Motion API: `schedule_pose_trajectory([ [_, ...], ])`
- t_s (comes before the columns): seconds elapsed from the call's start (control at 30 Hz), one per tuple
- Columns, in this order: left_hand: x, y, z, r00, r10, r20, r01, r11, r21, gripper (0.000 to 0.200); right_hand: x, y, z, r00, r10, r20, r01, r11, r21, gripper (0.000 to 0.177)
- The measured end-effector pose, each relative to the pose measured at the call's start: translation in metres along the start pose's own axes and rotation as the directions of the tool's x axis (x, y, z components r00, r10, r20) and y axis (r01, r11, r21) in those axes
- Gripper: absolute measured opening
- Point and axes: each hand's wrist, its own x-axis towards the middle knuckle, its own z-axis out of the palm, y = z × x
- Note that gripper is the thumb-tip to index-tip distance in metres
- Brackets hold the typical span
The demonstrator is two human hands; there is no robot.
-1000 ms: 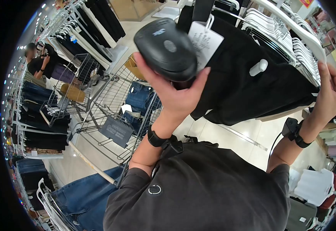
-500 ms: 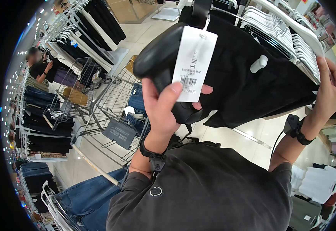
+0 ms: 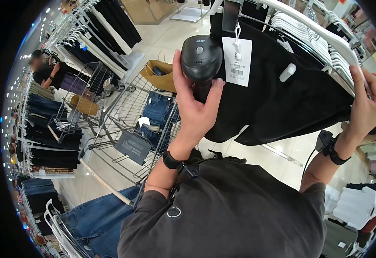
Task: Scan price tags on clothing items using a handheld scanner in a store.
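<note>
Released since earlier, one white tag [image 3: 237, 61] hangs beside one scanner [image 3: 201, 58] gripped tightly by the left hand [image 3: 196, 114]; the right hand [image 3: 365, 107] pinches one black garment [image 3: 282, 103], its hanger hidden.

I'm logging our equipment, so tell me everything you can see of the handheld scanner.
The scanner is black, matte plastic by its look, with a rounded head bearing a small logo and a round button. It stands upright, its handle gripped by the left hand, just beside the white tag hanging on a black garment.
</note>
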Motion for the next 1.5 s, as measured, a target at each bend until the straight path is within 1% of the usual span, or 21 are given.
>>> schedule_pose_trajectory([
  [0.03,-0.001,-0.001,-0.001,1.000,0.005,-0.004,-0.005,1.000,0.011,0.088,-0.001,0.000,0.000,1.000,-0.009,-0.011,0.009,1.000,0.009,0.024],
  [0.1,-0.001,0.000,-0.003,1.000,-0.015,-0.017,0.015,0.999,-0.045,0.089,-0.001,0.001,-0.001,1.000,-0.012,0.006,0.012,1.000,0.006,0.024],
  [0.17,-0.007,0.007,-0.007,0.997,-0.072,-0.034,0.065,0.982,-0.175,0.090,-0.002,0.004,-0.002,1.000,-0.019,0.016,0.019,1.000,0.005,0.024],
  [0.23,-0.018,0.008,-0.019,0.998,-0.069,0.017,0.070,0.983,-0.169,0.091,-0.001,0.005,-0.003,1.000,-0.028,0.015,0.027,1.000,0.004,0.024],
  [0.33,-0.041,0.015,-0.033,0.991,-0.090,0.100,0.103,0.987,-0.126,0.091,-0.002,0.003,-0.002,0.999,-0.029,0.013,0.029,1.000,-0.006,0.024],
  [0.37,-0.050,0.011,-0.038,0.988,-0.068,0.136,0.078,0.995,-0.067,0.091,-0.002,0.003,-0.002,0.999,0.033,0.036,-0.032,0.999,-0.040,0.023],
  [0.4,-0.053,0.011,-0.038,0.981,-0.061,0.184,0.073,0.996,-0.058,0.090,-0.002,0.003,-0.003,0.994,0.095,0.056,-0.091,0.993,-0.074,0.023],
  [0.47,-0.060,0.011,-0.039,0.959,-0.047,0.279,0.061,0.997,-0.042,0.090,-0.001,0.006,-0.002,0.985,0.153,0.084,-0.147,0.987,-0.071,0.022],
  [0.53,-0.057,0.005,-0.039,0.931,0.032,0.363,-0.057,0.997,0.060,0.089,-0.001,0.012,0.002,0.984,0.145,0.104,-0.146,0.989,0.002,0.022],
  [0.63,-0.057,0.007,-0.036,0.946,-0.019,0.324,0.019,1.000,0.004,0.089,-0.002,0.004,0.010,0.991,0.114,0.064,-0.121,0.988,0.100,0.026],
  [0.73,-0.054,0.008,-0.033,0.951,-0.012,0.308,0.003,1.000,0.029,0.089,-0.003,0.004,0.012,0.987,0.133,0.087,-0.140,0.987,0.078,0.025],
  [0.83,-0.053,0.007,-0.032,0.950,-0.038,0.310,0.036,0.999,0.012,0.089,-0.003,0.011,0.013,0.990,0.090,0.105,-0.102,0.988,0.119,0.024],
  [1.03,-0.049,0.004,-0.031,0.949,-0.016,0.314,0.011,1.000,0.018,0.088,-0.004,0.014,0.010,0.993,0.068,0.098,-0.074,0.996,0.055,0.027],
  [1.1,-0.050,0.002,-0.032,0.948,-0.065,0.313,0.062,0.998,0.019,0.087,-0.005,0.014,0.010,0.992,0.088,0.093,-0.094,0.994,0.059,0.028],
  [1.17,-0.051,0.000,-0.033,0.946,-0.083,0.315,0.076,0.996,0.036,0.086,-0.007,0.012,0.010,0.991,0.104,0.087,-0.109,0.992,0.058,0.029],
  [1.3,-0.051,0.000,-0.034,0.943,-0.079,0.324,0.052,0.994,0.093,0.085,-0.009,0.008,0.011,0.989,0.126,0.075,-0.129,0.991,0.043,0.029],
  [1.4,-0.048,-0.002,-0.032,0.946,-0.020,0.325,-0.028,0.989,0.143,0.084,-0.011,0.009,0.012,0.987,0.144,0.072,-0.147,0.989,0.032,0.028],
  [1.47,-0.048,-0.003,-0.032,0.947,-0.009,0.321,-0.042,0.988,0.149,0.084,-0.011,0.009,0.013,0.986,0.147,0.077,-0.150,0.988,0.035,0.027],
  [1.5,-0.049,-0.002,-0.032,0.948,-0.029,0.318,-0.015,0.991,0.136,0.084,-0.011,0.008,0.012,0.986,0.143,0.081,-0.146,0.988,0.040,0.027],
])
